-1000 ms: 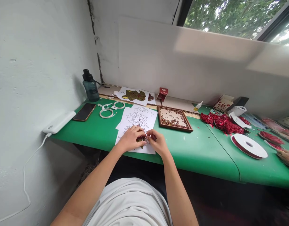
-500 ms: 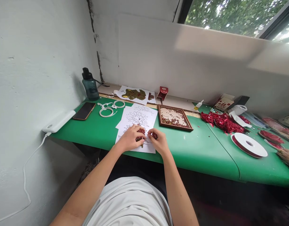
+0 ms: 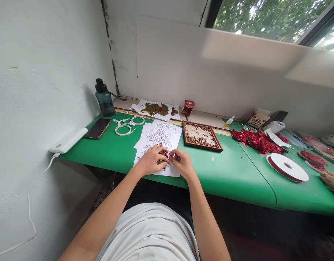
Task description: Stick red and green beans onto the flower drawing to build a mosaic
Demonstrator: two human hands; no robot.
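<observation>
Flower line drawings cover a white paper sheet (image 3: 158, 136) near the front edge of the green table. Red and greenish beads (image 3: 163, 156) form a patch on its lower part, between my hands. My left hand (image 3: 153, 158) rests on the sheet at the patch's left side, fingers curved apart around it, holding nothing visible. At the right side of the patch, my right hand (image 3: 181, 162) has thumb and fingertips pinched together; whatever is between them is too small to make out. A brown framed tray (image 3: 202, 146) with scattered beads lies behind my right hand.
A phone (image 3: 97, 128), coiled white cables (image 3: 123, 129), a dark bottle (image 3: 105, 99) and a white power strip (image 3: 69, 140) are at left. Rightward lie a glue bottle (image 3: 229, 121), red decorations (image 3: 261, 141), a ribbon spool (image 3: 288, 166) and another person's hand (image 3: 330, 180).
My right hand has shifted slightly left, its fingertips now at the edge of the bead patch. My left hand has stayed almost in place.
</observation>
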